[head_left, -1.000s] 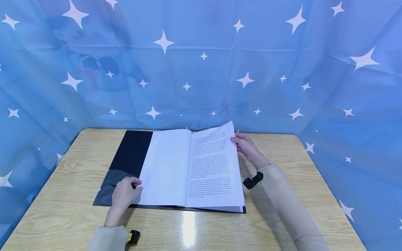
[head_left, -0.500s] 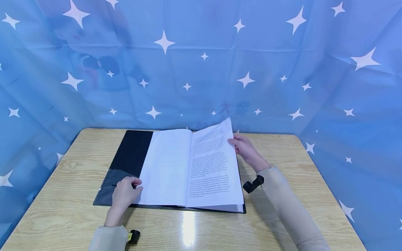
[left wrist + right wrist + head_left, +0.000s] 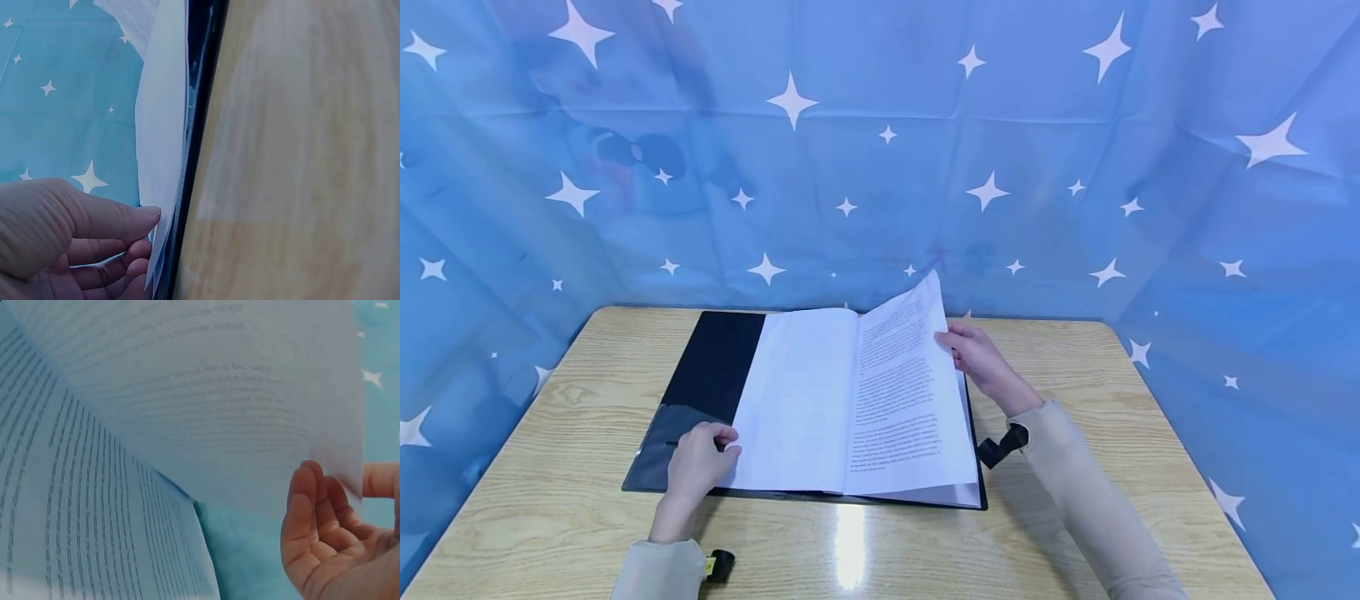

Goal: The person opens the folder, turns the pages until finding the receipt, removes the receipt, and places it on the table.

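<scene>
A black folder [image 3: 711, 367] lies spread on the table with white sheets in it. My right hand [image 3: 977, 354] pinches the outer edge of a printed page [image 3: 902, 383], whose top corner is lifted and curls inward. In the right wrist view, that raised page [image 3: 187, 394] shows its underside, with another printed sheet [image 3: 94, 487] below it. At the lower left, my left hand [image 3: 698, 462] holds the outer edge of the blank-looking left sheets [image 3: 797, 392]. In the left wrist view, its thumb lies on the edge of those sheets [image 3: 164, 125], with the other fingers curled beside them.
The wooden table [image 3: 1075, 367] extends on both sides of the folder and in front of it. Behind it hangs a blue curtain [image 3: 880, 167] with white stars. Each wrist carries a small black camera [image 3: 1003, 446].
My right hand has moved slightly left, carrying the page's outer edge with it. The page's top corner has risen, and more of the sheet below shows. The left hand stays put.
</scene>
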`<state>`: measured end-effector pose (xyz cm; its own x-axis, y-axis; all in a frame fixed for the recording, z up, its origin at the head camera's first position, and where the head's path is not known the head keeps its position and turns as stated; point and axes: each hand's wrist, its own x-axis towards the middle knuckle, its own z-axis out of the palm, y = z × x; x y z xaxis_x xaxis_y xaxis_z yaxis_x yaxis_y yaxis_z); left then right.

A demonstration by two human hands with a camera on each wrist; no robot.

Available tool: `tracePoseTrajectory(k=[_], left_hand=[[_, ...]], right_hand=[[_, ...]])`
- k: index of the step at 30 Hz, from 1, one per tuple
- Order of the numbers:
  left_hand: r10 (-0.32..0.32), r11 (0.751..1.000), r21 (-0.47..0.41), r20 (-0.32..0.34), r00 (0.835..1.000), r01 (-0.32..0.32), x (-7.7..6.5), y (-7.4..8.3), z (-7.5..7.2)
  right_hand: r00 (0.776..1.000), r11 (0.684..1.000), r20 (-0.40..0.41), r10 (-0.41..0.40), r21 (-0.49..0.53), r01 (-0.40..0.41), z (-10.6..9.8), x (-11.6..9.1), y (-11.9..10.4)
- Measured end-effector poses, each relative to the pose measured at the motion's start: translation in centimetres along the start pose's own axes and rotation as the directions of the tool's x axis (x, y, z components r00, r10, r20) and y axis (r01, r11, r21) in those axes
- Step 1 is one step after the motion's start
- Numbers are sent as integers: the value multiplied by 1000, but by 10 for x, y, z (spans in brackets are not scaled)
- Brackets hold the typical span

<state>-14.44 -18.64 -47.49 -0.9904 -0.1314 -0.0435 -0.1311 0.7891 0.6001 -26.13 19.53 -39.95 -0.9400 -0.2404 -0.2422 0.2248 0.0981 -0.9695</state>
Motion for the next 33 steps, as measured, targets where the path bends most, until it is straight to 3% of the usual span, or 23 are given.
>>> tracePoseTrajectory(k=[9, 20, 33], left_hand=[[0, 1000, -2, 0, 1000, 0, -1, 1, 0], [4, 1000, -2, -5, 1000, -4, -1, 0, 0], [-2, 1000, 4, -5, 1000, 2, -2, 1, 0]], right_hand=[[999, 1000, 42, -24, 15, 23, 11, -2, -7], [993, 992, 85, -81, 108, 72, 28, 0, -14], [992, 982, 77, -96, 168, 82, 58, 8, -21]])
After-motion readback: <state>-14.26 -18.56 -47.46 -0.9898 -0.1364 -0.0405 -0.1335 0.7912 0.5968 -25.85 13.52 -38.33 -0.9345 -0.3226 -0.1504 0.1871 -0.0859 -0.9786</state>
